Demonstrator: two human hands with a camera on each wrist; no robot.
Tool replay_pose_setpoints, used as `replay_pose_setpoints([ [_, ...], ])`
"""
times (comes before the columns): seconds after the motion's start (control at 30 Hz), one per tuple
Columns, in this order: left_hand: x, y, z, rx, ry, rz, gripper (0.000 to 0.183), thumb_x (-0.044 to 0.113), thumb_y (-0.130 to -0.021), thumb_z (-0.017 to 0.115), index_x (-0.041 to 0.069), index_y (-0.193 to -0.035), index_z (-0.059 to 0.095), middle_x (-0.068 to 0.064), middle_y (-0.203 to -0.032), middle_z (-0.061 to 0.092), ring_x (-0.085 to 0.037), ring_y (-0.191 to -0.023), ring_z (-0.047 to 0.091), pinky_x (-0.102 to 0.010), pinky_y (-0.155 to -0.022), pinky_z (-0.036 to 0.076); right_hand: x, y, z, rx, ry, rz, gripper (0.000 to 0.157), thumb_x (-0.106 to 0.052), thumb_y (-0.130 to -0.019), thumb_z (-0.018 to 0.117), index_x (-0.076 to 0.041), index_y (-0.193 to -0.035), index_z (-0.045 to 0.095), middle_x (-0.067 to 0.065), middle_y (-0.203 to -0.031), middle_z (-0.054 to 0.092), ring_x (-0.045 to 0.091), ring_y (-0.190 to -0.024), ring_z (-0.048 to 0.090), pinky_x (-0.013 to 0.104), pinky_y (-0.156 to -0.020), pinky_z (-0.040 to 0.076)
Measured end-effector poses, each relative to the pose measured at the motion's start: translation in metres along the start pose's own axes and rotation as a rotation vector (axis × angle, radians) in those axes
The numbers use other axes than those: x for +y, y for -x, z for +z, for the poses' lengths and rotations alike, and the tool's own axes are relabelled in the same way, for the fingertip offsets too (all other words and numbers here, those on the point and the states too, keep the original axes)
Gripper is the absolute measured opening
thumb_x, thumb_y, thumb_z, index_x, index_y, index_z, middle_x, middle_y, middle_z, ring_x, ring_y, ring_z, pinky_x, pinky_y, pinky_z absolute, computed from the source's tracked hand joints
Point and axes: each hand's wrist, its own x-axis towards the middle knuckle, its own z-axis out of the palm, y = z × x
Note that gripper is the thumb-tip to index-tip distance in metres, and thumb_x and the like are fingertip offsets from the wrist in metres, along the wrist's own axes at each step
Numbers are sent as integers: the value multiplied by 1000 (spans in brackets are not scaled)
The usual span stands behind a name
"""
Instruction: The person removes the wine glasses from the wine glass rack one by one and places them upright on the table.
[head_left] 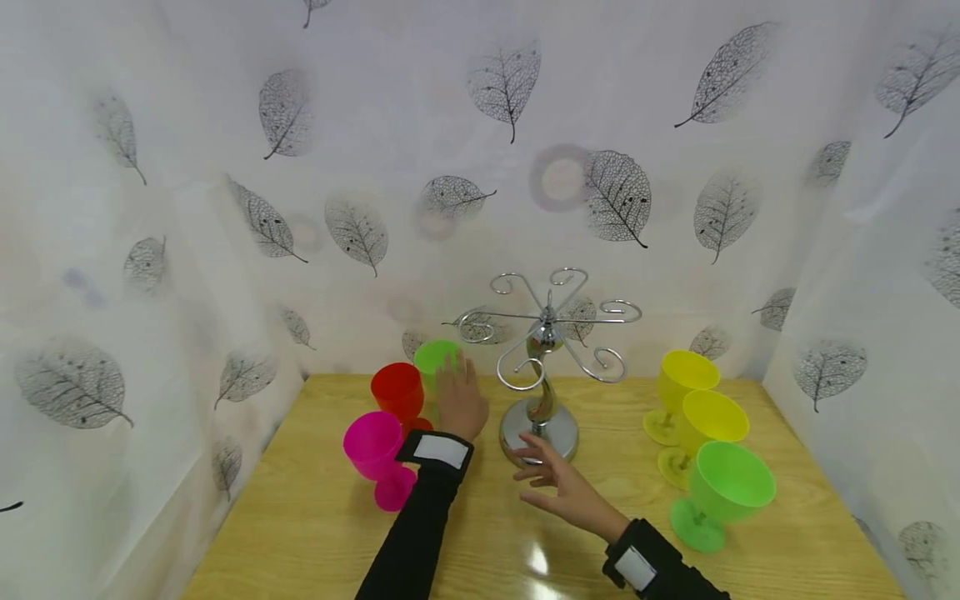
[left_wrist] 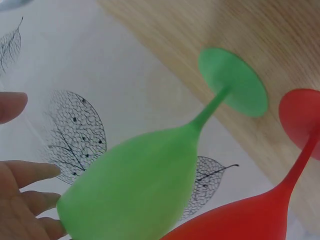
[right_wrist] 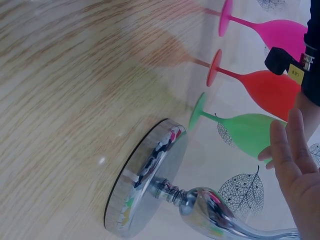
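Observation:
My left hand reaches to the back left, beside a green goblet. In the left wrist view its fingers are spread, with fingertips at the rim of that goblet; whether they touch cannot be told. The goblet stands upright on its round foot. My right hand hovers in front of the silver stand's round base, fingers loosely extended and holding nothing. The stand has a curved stem and several curled wire arms spreading from its top. A red goblet is left of my left hand.
A pink goblet stands nearest the front on the left. Two yellow goblets and another green goblet line the right side of the wooden table. A leaf-patterned curtain hangs behind the table.

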Motion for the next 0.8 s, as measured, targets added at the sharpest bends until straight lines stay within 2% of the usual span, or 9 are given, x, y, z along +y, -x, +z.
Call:
replay_pose_setpoints([
  [0.07,-4,-6,-3,-28,36,-35,66,31,-80,66,0,-135,48,-19,-149,35,-39,-137,32,-48,-114,28,0,1,-1,6,-1,0,73,-14,-90,62,-8,-148,18,28,-139,41,38,-111,58,42,-91,52],
  [0.27,-20,-21,-4,-109,15,-106,66,35,-80,60,0,-135,48,-23,-151,29,-41,-140,26,-50,-115,25,-2,-1,-1,17,-9,-32,72,-13,-91,61,-4,-147,17,31,-137,41,43,-110,57,46,-90,52],
  [0.5,-37,-25,2,-81,59,-180,61,29,-79,58,4,-133,52,-23,-152,27,-41,-141,23,-51,-116,21,-4,-4,1,26,-24,-49,72,-9,-91,60,-2,-147,17,32,-136,41,44,-109,57,49,-89,51],
  [0.63,-32,-21,5,-28,134,-146,63,28,-80,61,7,-137,48,-24,-152,26,-40,-142,21,-53,-116,20,-3,-2,-1,49,-15,-33,72,-11,-91,60,-1,-147,16,31,-137,41,45,-109,57,50,-90,51],
  [0.8,-13,-5,-1,42,289,-17,75,34,-81,68,8,-144,37,-23,-151,27,-41,-141,24,-58,-114,22,1,-4,-11,111,54,1,73,-10,-89,62,0,-146,18,30,-136,43,45,-108,57,47,-89,52],
])
